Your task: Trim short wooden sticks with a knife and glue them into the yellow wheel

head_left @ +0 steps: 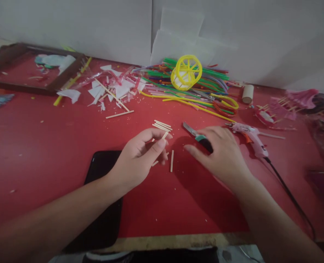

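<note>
Red tabletop (41, 146) holds several cut sticks (162, 126); left hand (140, 155) pinches another short stick (165, 135), right hand (219, 153) rests open on the knife (197, 136); a yellow wheel (186, 72) stands built.

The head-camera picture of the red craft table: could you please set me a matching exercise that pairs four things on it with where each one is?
Things:
1. short wooden stick
2. utility knife
3. glue gun
4. yellow wheel

Places:
A. on the pile of coloured straws near the wall
B. pinched in the fingertips of the left hand
C. on the table just right of the right hand, cord trailing toward the near edge
D. lying partly under the right hand, blade pointing away

Pairs: 1-B, 2-D, 3-C, 4-A
</note>
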`<state>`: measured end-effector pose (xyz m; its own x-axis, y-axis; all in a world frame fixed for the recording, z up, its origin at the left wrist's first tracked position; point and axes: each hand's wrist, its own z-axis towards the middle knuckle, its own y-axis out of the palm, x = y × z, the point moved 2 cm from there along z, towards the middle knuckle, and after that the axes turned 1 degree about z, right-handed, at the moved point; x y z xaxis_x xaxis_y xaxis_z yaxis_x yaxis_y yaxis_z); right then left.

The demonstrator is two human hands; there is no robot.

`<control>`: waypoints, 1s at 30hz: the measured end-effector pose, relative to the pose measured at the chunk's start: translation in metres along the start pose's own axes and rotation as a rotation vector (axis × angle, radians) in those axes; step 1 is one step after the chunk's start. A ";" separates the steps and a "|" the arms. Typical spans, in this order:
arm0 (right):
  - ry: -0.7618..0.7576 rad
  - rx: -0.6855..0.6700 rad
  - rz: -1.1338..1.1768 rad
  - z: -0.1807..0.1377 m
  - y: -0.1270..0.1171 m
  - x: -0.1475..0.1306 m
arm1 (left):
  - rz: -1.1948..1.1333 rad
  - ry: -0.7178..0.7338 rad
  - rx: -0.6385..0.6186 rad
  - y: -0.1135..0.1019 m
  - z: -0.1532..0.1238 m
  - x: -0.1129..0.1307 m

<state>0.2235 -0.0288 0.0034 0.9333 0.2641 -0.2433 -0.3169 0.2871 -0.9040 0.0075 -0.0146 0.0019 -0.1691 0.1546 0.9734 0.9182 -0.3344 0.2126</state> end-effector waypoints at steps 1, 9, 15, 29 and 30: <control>0.055 0.020 -0.074 0.000 0.001 0.008 | 0.018 0.009 -0.011 0.000 0.000 0.000; 0.120 0.042 -0.130 -0.006 0.012 0.016 | 0.155 0.061 -0.072 0.001 -0.003 0.002; -0.081 0.137 0.241 -0.008 -0.008 -0.017 | 0.335 0.135 -0.112 0.003 -0.007 0.003; -0.345 0.047 0.319 -0.014 -0.014 -0.047 | 0.381 0.214 -0.202 0.006 -0.011 0.008; -0.350 0.049 0.326 -0.014 -0.015 -0.048 | 0.363 0.207 -0.208 0.007 -0.011 0.009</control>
<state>0.1860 -0.0587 0.0235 0.6737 0.6395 -0.3705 -0.5991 0.1790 -0.7804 0.0084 -0.0258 0.0130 0.0626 -0.1887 0.9800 0.8435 -0.5149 -0.1531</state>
